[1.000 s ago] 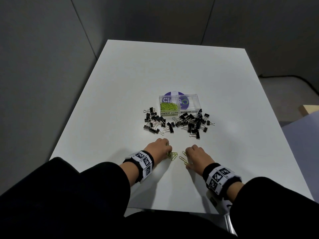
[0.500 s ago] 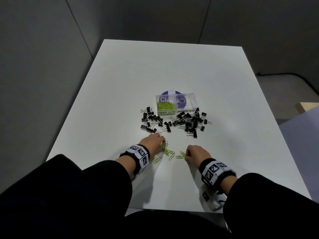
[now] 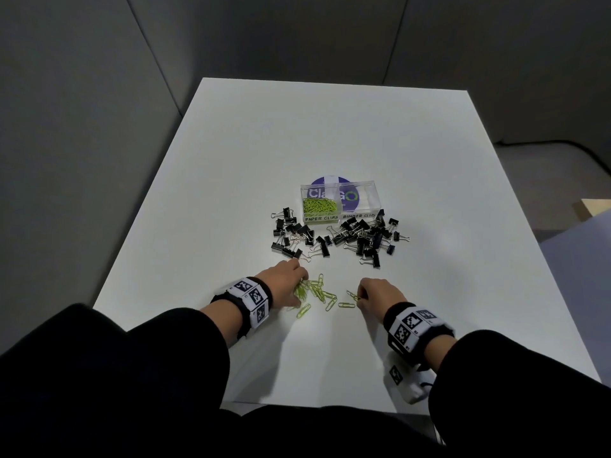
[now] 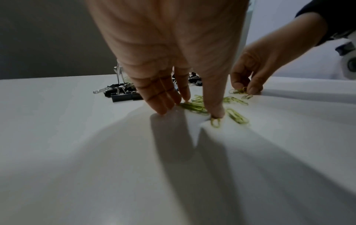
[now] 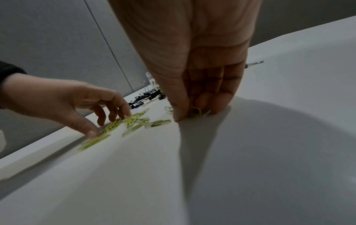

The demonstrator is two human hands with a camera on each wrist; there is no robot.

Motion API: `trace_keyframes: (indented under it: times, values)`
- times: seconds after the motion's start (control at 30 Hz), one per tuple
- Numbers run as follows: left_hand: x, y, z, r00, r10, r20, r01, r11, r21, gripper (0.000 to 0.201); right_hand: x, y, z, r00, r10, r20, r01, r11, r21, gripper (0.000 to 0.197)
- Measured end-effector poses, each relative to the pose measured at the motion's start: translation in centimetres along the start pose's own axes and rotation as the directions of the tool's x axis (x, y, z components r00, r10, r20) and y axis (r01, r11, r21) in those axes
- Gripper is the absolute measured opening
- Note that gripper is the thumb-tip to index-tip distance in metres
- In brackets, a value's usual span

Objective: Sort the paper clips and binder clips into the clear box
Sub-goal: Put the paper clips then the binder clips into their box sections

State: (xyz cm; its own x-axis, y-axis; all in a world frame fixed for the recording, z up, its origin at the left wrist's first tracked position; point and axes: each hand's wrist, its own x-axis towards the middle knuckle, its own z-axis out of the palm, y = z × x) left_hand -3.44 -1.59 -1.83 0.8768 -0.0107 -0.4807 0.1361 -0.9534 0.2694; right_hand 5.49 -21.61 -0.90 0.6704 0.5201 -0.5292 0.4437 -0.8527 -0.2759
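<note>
The clear box [image 3: 358, 197] stands mid-table with two labelled halves; green paper clips [image 3: 319, 205] fill its left half. Black binder clips [image 3: 350, 235] lie scattered in front of it. Several loose green paper clips [image 3: 319, 292] lie nearer to me, between my hands. My left hand [image 3: 299, 285] has its fingers stretched down on them, and its thumb [image 4: 216, 111] presses one clip. My right hand [image 3: 359, 297] pinches a paper clip [image 5: 196, 111] between thumb and fingers, at the table surface.
The white table [image 3: 330, 137] stretches bare behind the box and to both sides. Grey wall panels [image 3: 99, 94] close in at the back and left. Its near edge runs just behind my wrists.
My hands have moved apart. The left hand has opened from a fist, and many more green paper clips now lie spread on the table between the hands.
</note>
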Motion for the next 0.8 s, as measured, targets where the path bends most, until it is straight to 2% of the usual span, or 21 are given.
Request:
trace_keyframes:
  times: [0.2, 0.37, 0.43, 0.53, 0.63, 0.7, 0.8]
  values:
    - [0.4, 0.0, -0.2, 1.0, -0.027, 0.0, 0.027, 0.996, -0.084, 0.038, 0.3, 0.1, -0.3, 0.999, -0.039, 0.026, 0.039, 0.999, -0.028, 0.018]
    - [0.6, 0.2, -0.4, 0.998, -0.06, -0.009, 0.059, 0.99, -0.129, 0.029, -0.1, 0.2, -0.1, 0.996, -0.09, -0.022, 0.089, 0.995, -0.043, 0.013]
    - [0.6, 0.2, -0.5, 0.998, -0.063, -0.013, 0.061, 0.992, -0.11, 0.028, -0.2, 0.4, -0.5, 0.995, -0.086, -0.043, 0.086, 0.996, -0.007, 0.007]
    - [0.5, 0.2, -0.6, 0.998, -0.059, -0.021, 0.057, 0.995, -0.077, 0.025, -0.1, 0.8, -1.2, 0.994, -0.074, -0.076, 0.08, 0.994, 0.076, 0.012]
    - [0.6, 0.2, -0.7, 0.998, -0.056, -0.016, 0.055, 0.997, -0.058, 0.024, -0.3, 1.0, -1.7, 0.99, -0.089, -0.11, 0.104, 0.984, 0.142, 0.007]
    - [0.5, 0.2, -0.9, 0.999, -0.052, -0.014, 0.051, 0.996, -0.075, 0.023, -0.3, 1.0, -1.8, 0.989, -0.102, -0.105, 0.12, 0.975, 0.187, 0.015]
    - [0.5, 0.1, -1.3, 0.997, -0.054, -0.053, 0.047, 0.99, -0.131, 0.02, 0.0, 1.3, -1.7, 0.989, -0.104, -0.107, 0.122, 0.977, 0.174, 0.012]
